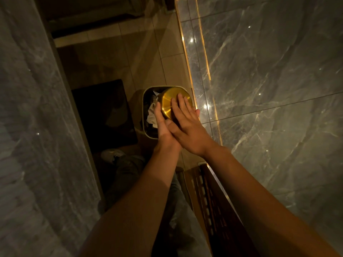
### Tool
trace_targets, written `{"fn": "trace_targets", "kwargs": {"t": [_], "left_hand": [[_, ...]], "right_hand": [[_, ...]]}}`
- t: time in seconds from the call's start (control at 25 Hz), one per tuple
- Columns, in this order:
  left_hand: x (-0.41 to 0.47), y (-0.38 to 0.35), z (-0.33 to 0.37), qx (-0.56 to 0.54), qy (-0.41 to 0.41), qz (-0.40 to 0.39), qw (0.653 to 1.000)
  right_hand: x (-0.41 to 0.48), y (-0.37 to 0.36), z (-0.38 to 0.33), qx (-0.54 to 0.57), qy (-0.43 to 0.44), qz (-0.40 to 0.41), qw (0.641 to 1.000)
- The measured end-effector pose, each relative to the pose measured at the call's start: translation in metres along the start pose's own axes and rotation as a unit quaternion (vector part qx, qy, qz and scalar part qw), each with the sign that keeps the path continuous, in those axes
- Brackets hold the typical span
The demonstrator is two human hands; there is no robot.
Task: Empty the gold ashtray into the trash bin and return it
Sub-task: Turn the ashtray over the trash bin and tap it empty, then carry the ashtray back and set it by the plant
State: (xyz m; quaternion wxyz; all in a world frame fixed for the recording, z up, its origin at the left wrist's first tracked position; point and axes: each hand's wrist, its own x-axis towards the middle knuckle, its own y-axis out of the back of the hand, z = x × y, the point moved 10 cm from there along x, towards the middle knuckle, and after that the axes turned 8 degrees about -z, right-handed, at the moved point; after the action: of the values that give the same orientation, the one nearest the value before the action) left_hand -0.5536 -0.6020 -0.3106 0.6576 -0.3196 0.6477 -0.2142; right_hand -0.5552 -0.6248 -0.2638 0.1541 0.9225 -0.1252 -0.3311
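Observation:
The gold ashtray (169,101) is turned upside down over the trash bin (144,115), its shiny round base facing up at me. My left hand (161,123) grips its left side from below. My right hand (187,125) lies flat with fingers spread on the base, over its right part. The bin is a small rounded-square container on the floor, with crumpled white paper (152,115) and dark waste inside. The ashtray's open side faces down into the bin and is hidden.
A grey marble wall (278,89) with a lit gold strip runs along the right. Another marble slab (27,127) stands at left. A dark mat (104,112) lies on the tan floor left of the bin. A slatted wooden surface (209,201) and my shoe (111,154) are below.

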Motion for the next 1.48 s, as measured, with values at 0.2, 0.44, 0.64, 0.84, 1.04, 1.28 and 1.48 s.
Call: {"fn": "trace_targets", "kwargs": {"t": [0.2, 0.44, 0.64, 0.84, 1.04, 1.28, 1.48], "left_hand": [[-0.009, 0.011, 0.001, 0.048, 0.009, 0.076, 0.996], [-0.028, 0.004, -0.015, 0.198, 0.088, 0.143, 0.966], [-0.050, -0.010, -0.005, 0.337, 0.074, 0.140, 0.928], [-0.078, -0.048, 0.021, 0.519, -0.023, 0.091, 0.850], [-0.117, -0.103, 0.036, 0.630, -0.086, 0.028, 0.772], [-0.183, -0.159, 0.069, 0.720, -0.177, -0.023, 0.671], [-0.234, -0.182, 0.112, 0.767, -0.208, -0.037, 0.607]], "right_hand": [[-0.015, 0.023, 0.012, 0.160, -0.031, 0.109, 0.981], [-0.035, 0.069, 0.039, 0.288, -0.129, 0.246, 0.917], [-0.055, 0.074, 0.045, 0.446, -0.166, 0.209, 0.855], [-0.082, 0.083, 0.020, 0.466, -0.141, 0.224, 0.844], [-0.112, 0.095, -0.021, 0.527, -0.101, 0.254, 0.804], [-0.134, 0.097, -0.084, 0.538, -0.020, 0.218, 0.814], [-0.140, 0.085, -0.138, 0.508, 0.009, 0.205, 0.836]]}}
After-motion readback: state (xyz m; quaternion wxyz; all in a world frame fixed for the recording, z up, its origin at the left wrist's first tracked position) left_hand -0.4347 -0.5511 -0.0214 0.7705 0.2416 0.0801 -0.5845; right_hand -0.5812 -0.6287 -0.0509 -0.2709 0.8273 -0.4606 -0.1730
